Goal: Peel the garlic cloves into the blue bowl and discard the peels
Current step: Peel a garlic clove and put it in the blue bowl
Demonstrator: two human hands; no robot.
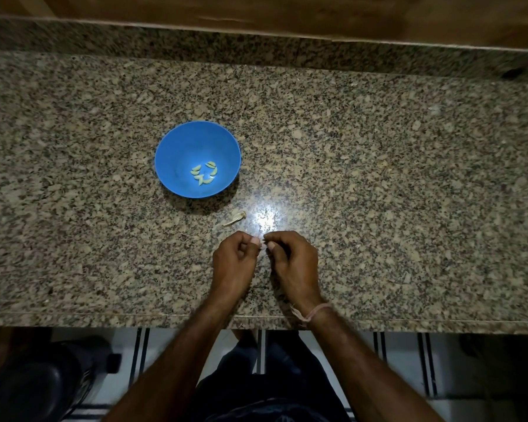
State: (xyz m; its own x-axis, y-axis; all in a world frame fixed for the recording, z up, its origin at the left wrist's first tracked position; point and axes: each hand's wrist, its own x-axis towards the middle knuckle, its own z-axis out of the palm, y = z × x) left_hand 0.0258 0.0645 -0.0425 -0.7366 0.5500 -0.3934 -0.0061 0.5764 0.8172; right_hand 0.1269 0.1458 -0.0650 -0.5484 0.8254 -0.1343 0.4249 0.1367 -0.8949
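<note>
My left hand [234, 257] and right hand [290, 256] are close together over the near part of the counter, knuckles up and fingers curled in. The thumbs and fingertips of both hands meet in the narrow space between them, pinching a small pale scrap [266, 253]. It is almost wholly hidden, so I cannot tell whether it is a clove or only skin. A pale thread bracelet [313, 312] with a frayed end is tied round my right wrist. Both forearms reach up from the bottom of the view.

Just beyond the left hand, a pale garlic piece [235, 217] lies on the counter with papery skin trailing from it. It is apart from both hands and the bowl. Farther out and to the left stands the blue bowl [168, 144], round, plastic-looking and upright. Several peeled garlic cloves [204, 173], pale yellow-green, lie in a loose cluster at its bottom.

Everything rests on a polished granite countertop [378, 178], speckled beige, grey and black. A bright glare spot [265, 217] from a lamp shines just past my fingertips. At the back the same granite rises as a low upstand [256, 41], and above it runs a brown wooden panel [287, 10].

Below the counter's front edge I see a pale tiled floor [403, 360] with dark stripes, my dark clothing [272, 391], and a dark rounded object [43, 382] at lower left, too dim to identify. The room is dimly lit.
</note>
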